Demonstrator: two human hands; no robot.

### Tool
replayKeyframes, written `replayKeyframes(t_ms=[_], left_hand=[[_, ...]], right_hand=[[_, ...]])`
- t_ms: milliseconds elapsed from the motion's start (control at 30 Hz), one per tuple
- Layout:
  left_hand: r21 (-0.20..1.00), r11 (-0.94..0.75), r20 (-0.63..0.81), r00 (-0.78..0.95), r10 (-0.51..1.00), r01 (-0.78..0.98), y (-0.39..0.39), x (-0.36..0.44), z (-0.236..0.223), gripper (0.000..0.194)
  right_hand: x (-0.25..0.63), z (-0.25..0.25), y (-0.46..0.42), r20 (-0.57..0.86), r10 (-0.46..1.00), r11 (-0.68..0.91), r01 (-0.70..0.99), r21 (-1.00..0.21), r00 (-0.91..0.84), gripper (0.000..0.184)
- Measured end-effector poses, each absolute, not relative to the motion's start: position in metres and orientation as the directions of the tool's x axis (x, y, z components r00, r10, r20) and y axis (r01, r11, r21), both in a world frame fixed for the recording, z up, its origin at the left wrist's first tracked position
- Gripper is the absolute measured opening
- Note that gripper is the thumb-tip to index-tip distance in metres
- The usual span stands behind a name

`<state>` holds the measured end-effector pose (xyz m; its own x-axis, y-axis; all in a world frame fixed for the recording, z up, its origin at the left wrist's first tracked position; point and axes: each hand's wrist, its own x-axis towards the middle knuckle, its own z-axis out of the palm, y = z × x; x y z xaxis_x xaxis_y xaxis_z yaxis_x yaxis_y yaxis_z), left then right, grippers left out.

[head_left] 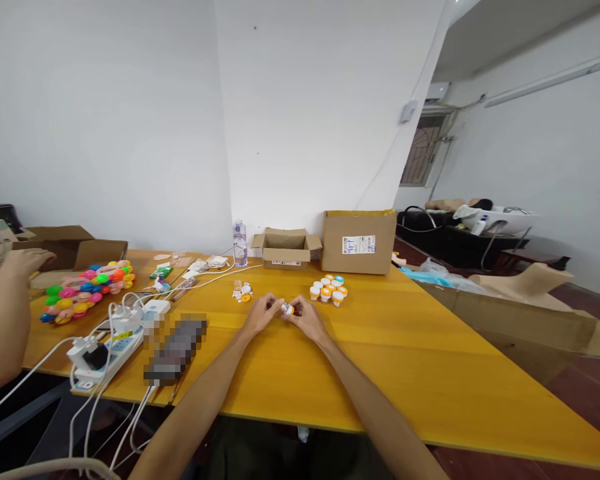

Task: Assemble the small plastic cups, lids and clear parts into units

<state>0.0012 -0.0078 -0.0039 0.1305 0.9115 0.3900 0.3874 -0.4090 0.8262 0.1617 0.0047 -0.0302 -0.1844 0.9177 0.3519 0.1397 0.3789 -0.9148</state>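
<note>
Between my two hands, over the yellow table, is a small clear jar (287,309) with white and orange parts. My left hand (263,312) has its fingers closed at the jar's left side. On the right side my right hand (304,315) grips it with bent fingers. Just beyond stands a cluster of small clear jars (329,290) with white, orange and green lids. To the left lie small white loose pieces (241,291) and an orange ring-shaped piece (247,298). Fine details of the held jar are too small to make out.
An open cardboard box (287,253) and a larger closed carton (359,243) stand by the wall, near a water bottle (240,243). At left are a phone (177,352), a cabled power strip (123,347), colourful balloon-like toys (87,290) and another person's arm (10,313).
</note>
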Motion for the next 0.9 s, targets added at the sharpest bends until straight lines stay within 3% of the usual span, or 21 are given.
replayKeyframes(t_ms=[200,367,533,633,767,900], left_hand=[[0.815,-0.464,0.508,-0.043,0.86,0.346,-0.009,-0.003,0.005,0.027],[0.771,-0.398,0.538,-0.173,0.825,0.498,0.0,-0.007,0.011,0.016],[0.628,-0.206,0.395,-0.079,0.915,0.75,0.017,-0.002,0.009,0.008],[0.502,-0.111,0.288,-0.045,0.956,0.858,0.027,0.005,0.009,0.013],[0.402,-0.021,0.26,-0.092,0.961,0.915,0.039,0.011,0.011,0.024],[0.397,0.015,0.232,-0.116,0.966,0.918,0.045,0.013,0.012,0.029]], right_hand=[[0.163,-0.029,0.006,0.343,0.933,0.357,0.151,-0.922,-0.113,0.03],[0.163,-0.027,0.008,0.35,0.937,0.348,0.157,-0.924,-0.015,0.029],[0.165,-0.028,0.013,0.364,0.929,0.355,0.128,-0.926,0.061,0.028],[0.165,-0.03,0.015,0.365,0.928,0.355,0.115,-0.928,0.076,0.029],[0.165,-0.032,0.018,0.349,0.934,0.341,0.106,-0.934,0.074,0.029],[0.165,-0.033,0.018,0.34,0.938,0.333,0.106,-0.937,0.066,0.029]])
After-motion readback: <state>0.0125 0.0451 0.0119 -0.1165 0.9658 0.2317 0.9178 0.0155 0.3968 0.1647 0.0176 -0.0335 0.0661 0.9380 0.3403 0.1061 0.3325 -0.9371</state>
